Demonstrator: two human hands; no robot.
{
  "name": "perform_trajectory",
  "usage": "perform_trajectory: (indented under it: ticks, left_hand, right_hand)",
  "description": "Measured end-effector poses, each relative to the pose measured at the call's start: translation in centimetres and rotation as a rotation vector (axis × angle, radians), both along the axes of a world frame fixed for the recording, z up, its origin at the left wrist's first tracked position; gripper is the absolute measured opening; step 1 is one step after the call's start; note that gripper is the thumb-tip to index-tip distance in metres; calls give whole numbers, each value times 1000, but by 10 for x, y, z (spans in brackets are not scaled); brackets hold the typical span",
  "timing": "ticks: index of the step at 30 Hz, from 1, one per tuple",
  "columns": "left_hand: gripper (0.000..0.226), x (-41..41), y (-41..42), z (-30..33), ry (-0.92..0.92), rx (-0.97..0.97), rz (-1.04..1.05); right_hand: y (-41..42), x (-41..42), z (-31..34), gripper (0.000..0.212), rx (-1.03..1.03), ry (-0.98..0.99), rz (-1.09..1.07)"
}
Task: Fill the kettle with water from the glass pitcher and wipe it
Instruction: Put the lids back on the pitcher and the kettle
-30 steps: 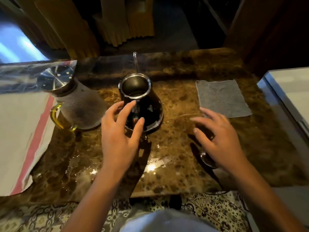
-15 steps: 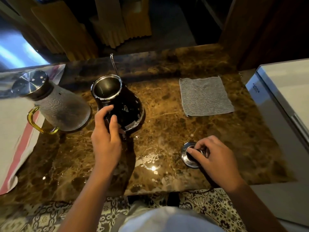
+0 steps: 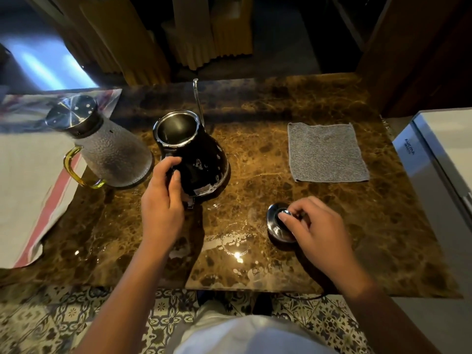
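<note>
My left hand (image 3: 162,200) is curling round the handle of the black kettle (image 3: 201,159), closer on it than half a second ago, when the fingers were only reaching it. My right hand (image 3: 315,226) is still pinching the knob of the kettle lid (image 3: 277,223), which is lying on the table near its front edge, where it was before.

I am counting one kettle, open-mouthed and upright at the middle of the table, one lid, one glass pitcher (image 3: 109,152) just left of the kettle by the left edge, capped in steel with a yellow handle, and one grey cloth (image 3: 327,152) lying flat toward the right edge.

The table (image 3: 255,103) is glossy brown marble, showing wet marks near the front edge. A white and red sheet (image 3: 28,190) is covering its left side. Patterned tiles (image 3: 38,325) are lying below, yellow chair covers (image 3: 143,44) beyond, a white appliance (image 3: 439,159) at the right.
</note>
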State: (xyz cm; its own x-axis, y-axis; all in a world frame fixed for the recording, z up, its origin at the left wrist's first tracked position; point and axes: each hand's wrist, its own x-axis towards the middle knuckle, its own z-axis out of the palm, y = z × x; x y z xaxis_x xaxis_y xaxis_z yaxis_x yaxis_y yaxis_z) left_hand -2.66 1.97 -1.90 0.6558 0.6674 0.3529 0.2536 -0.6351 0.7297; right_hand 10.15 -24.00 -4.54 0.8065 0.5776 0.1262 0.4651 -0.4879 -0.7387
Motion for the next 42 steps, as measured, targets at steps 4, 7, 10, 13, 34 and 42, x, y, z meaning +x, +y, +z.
perform_trajectory:
  ticks: [4,7,10,13,34,42]
  left_hand:
    - [33,-11,11,-3,-16,16,19]
    - [34,-16,21,-8,-33,22,22]
    - [34,-18,27,-9,-40,36,-9]
    - [35,-20,33,-9,-19,60,-54]
    - [32,-29,61,-14,-78,-12,-214]
    - [32,-27,61,-18,-82,-6,-202]
  right_hand:
    - [34,14,29,13,94,-85,43]
    - [64,19,58,12,192,-165,75]
    - [100,22,85,14,275,-231,109]
    - [140,24,105,16,311,-289,127]
    - [239,9,113,25,-7,-519,126]
    - [247,14,112,25,-85,-542,156]
